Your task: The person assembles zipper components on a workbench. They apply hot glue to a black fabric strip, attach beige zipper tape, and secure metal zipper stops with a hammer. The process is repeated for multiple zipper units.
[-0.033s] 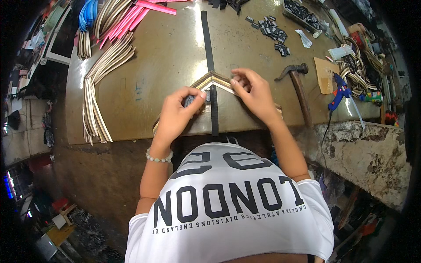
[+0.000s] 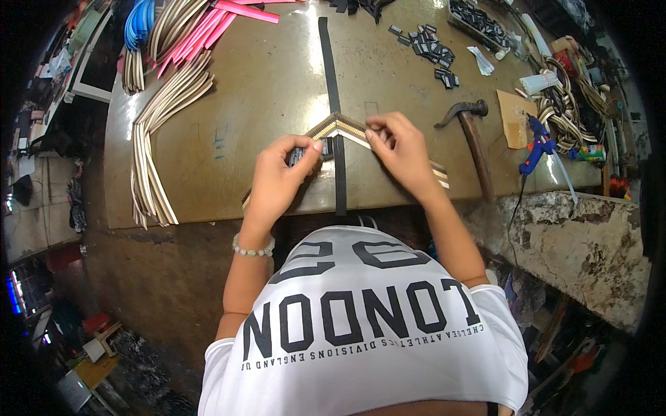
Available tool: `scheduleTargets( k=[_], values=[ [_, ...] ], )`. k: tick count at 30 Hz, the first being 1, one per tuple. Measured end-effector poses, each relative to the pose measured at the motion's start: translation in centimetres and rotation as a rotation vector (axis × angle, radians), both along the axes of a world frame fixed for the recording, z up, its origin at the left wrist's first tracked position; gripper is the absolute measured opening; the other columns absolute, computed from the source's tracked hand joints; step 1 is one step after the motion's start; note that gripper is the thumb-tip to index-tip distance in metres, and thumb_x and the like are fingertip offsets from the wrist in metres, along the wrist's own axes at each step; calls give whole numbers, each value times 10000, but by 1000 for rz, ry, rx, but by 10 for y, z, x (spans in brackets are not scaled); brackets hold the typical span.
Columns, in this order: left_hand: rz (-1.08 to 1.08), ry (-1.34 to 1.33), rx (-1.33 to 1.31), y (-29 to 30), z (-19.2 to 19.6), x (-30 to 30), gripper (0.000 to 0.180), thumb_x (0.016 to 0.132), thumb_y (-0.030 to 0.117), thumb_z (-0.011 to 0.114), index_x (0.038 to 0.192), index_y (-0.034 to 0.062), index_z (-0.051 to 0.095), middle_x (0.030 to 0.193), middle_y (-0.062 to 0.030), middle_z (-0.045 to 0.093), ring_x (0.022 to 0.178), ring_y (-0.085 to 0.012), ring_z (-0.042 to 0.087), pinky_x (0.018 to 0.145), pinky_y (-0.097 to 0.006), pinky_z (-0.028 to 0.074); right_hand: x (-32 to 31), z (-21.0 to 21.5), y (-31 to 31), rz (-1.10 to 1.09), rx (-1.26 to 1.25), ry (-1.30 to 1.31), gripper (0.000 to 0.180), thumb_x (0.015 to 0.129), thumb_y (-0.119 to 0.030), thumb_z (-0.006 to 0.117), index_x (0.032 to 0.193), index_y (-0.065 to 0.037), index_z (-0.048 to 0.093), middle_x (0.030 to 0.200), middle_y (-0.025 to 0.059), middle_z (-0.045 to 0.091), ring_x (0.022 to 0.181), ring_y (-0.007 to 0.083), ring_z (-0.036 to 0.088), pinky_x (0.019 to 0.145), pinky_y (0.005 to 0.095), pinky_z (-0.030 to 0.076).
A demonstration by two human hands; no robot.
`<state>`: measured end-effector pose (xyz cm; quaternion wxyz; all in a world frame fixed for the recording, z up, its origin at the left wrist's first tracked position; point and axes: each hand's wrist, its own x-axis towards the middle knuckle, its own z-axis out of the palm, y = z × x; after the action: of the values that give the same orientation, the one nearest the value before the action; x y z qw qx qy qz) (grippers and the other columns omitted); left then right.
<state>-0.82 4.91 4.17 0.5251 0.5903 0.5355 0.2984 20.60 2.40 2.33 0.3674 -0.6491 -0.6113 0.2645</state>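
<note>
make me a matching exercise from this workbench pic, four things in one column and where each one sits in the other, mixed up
Things:
1. hammer
2. blue glue gun
3. mitred frame corner
4. pink strips

Places:
A. between the two hands
B. far left part of the bench
C. just right of the right hand
D. near the bench's right edge, beyond the hammer

Pairs: 1-C, 2-D, 3-A, 4-B

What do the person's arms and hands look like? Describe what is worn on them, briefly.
Both forearms are bare, with no gloves or rings that can be made out. The left hand has a bracelet of pale round beads at the wrist. The right hand has a bare wrist. Short white shirt sleeves end at the upper arms.
</note>
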Motion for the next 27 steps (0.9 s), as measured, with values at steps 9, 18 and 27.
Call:
scheduleTargets(
  k=[9, 18, 27],
  values=[
    [3, 215, 226, 9, -25, 8, 212, 855, 175, 697, 860, -37, 699, 795, -171, 673, 678, -264, 616, 664, -352, 477, -18, -19, -33, -38, 65, 52, 155, 859, -41, 646, 1001, 19, 652, 973, 162, 588, 814, 309, 618, 718, 383, 498],
    [27, 209, 238, 3, -29, 8, 197, 843, 173, 704, 851, -24, 707, 814, -173, 678, 735, -274, 645, 699, -354, 490, -24, -16, -37, -21, 96, -3, 170, 839, -28, 651, 1000, 23, 638, 1028, 185, 560, 947, 364, 574, 832, 423, 466],
    [38, 283, 351, 0, -31, 13, 176, 819, 166, 740, 826, -5, 697, 805, -153, 660, 741, -291, 631, 693, -360, 487, -25, -16, -37, 5, 104, -19, 187, 828, -14, 655, 1012, 16, 639, 1048, 186, 556, 978, 358, 562, 855, 424, 462]
  ],
)
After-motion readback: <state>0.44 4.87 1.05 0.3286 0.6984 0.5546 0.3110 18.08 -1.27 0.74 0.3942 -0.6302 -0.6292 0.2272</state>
